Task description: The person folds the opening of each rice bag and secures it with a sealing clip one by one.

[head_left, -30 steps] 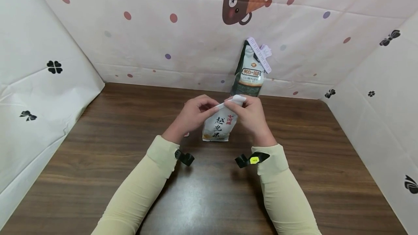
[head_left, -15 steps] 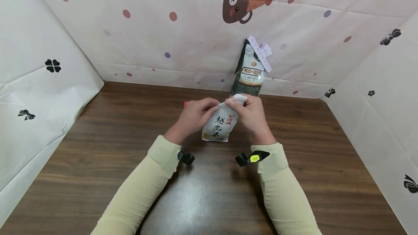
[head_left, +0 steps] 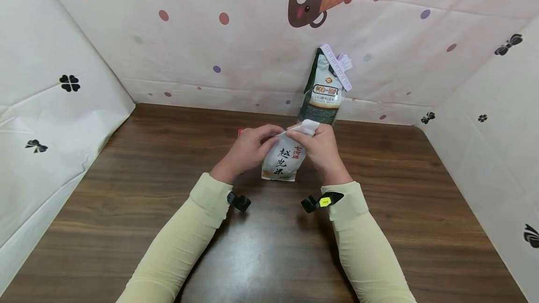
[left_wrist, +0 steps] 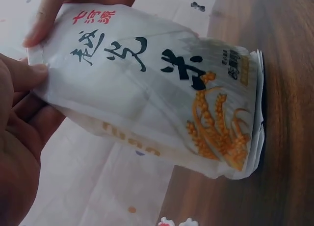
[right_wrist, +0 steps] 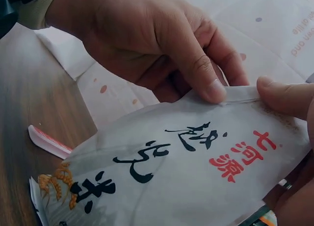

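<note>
Pinching the folded top edge of a white, soft-walled bag printed with black and red characters (head_left: 281, 158), gripped it by thumb and fingers of both the left hand (head_left: 253, 146) and the right hand (head_left: 319, 146). Held it above or against the far half of the dark-brown wood-grain table (head_left: 248, 256), in front of a green-and-white pouch (head_left: 323, 96) topped by a lilac ruler-like clip (head_left: 337, 68). Leaned its top toward the right hand; could not tell about any weight borne by the table.

Judged a crooked fold possible from here, through pulling harder at one end. Might have lost the crease by easing either thumb too soon, or shifted any contents by leaning the bag further. Could not confirm a seal.

Saw only a red sliver (head_left: 240, 132) past the left hand in the head view; found a red-and-pale strip (right_wrist: 49, 141) near the bag's lower end in the right wrist view, perhaps the same thing. Made out golden printed grain ears (left_wrist: 218, 123) and layered bottom edges clearly only in the left wrist view.
</note>
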A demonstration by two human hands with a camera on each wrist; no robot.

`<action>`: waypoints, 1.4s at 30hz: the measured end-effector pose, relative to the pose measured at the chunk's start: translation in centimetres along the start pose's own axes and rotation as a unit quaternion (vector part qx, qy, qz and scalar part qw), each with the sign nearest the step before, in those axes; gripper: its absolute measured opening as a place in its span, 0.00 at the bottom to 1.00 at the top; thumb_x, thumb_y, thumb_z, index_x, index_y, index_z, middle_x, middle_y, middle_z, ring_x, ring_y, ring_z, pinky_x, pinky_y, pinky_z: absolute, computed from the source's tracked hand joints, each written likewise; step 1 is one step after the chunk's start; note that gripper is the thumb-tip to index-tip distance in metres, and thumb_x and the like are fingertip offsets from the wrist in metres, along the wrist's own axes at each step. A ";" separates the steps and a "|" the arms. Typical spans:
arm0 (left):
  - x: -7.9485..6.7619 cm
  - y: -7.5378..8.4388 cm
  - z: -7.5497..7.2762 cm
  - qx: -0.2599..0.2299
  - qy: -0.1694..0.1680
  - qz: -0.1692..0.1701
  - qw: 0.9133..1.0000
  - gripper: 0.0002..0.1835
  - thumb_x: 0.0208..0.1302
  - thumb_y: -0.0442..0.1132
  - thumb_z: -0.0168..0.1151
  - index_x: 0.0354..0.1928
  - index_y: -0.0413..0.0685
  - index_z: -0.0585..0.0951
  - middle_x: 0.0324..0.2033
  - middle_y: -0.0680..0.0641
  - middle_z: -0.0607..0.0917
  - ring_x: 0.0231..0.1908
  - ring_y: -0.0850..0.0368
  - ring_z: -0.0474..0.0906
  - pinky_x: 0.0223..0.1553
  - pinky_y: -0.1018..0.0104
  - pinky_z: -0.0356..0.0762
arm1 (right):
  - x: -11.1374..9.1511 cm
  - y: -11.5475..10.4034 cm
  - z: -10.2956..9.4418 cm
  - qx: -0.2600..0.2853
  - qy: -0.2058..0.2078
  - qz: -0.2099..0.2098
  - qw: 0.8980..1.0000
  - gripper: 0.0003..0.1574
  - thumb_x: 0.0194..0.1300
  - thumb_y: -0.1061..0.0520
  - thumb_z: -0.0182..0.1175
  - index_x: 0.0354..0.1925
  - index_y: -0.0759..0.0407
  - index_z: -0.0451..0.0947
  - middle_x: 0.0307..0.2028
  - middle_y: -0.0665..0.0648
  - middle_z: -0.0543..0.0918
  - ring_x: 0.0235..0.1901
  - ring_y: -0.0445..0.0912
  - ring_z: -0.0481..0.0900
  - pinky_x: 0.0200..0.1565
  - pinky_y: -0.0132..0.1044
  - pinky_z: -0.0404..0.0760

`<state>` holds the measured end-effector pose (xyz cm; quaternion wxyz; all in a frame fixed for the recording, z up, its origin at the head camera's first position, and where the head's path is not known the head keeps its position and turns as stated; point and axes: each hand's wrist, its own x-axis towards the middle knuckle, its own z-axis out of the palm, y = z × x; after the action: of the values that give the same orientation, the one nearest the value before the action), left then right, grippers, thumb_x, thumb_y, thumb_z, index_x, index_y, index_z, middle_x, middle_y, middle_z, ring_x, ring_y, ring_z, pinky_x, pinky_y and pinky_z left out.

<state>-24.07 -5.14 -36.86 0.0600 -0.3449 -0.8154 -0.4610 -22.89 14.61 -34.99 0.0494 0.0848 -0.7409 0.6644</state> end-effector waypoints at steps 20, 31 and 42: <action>0.0 0.0 -0.4 0.019 0.001 -0.008 1.000 0.12 0.69 0.38 0.58 0.52 0.47 0.80 0.44 0.46 0.87 0.41 0.58 0.85 0.42 0.61 0.84 | -0.1 -0.7 -1.2 -0.052 0.013 0.002 0.999 0.18 0.59 0.51 0.69 0.43 0.62 0.84 0.37 0.52 0.86 0.37 0.45 0.79 0.40 0.35 0.81; -0.1 -0.8 -1.1 0.007 -0.020 -0.025 0.999 0.12 0.66 0.40 0.63 0.50 0.46 0.82 0.44 0.46 0.87 0.45 0.56 0.85 0.50 0.59 0.82 | -0.3 -0.6 -1.2 -0.068 0.016 0.041 0.997 0.20 0.59 0.44 0.69 0.45 0.54 0.84 0.42 0.55 0.85 0.41 0.48 0.79 0.43 0.39 0.80; -0.5 -2.6 -2.1 0.025 -0.005 -0.112 0.993 0.16 0.67 0.57 0.57 0.48 0.58 0.83 0.43 0.56 0.85 0.41 0.60 0.78 0.45 0.58 0.79 | -0.1 -0.4 -1.2 -0.075 0.015 0.026 0.997 0.19 0.59 0.46 0.69 0.44 0.56 0.85 0.39 0.55 0.86 0.39 0.47 0.80 0.41 0.38 0.80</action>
<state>-25.73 -7.99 -37.70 0.0118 -0.2521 -0.8604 -0.4428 -22.78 15.81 -34.52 0.0493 0.0513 -0.7896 0.6095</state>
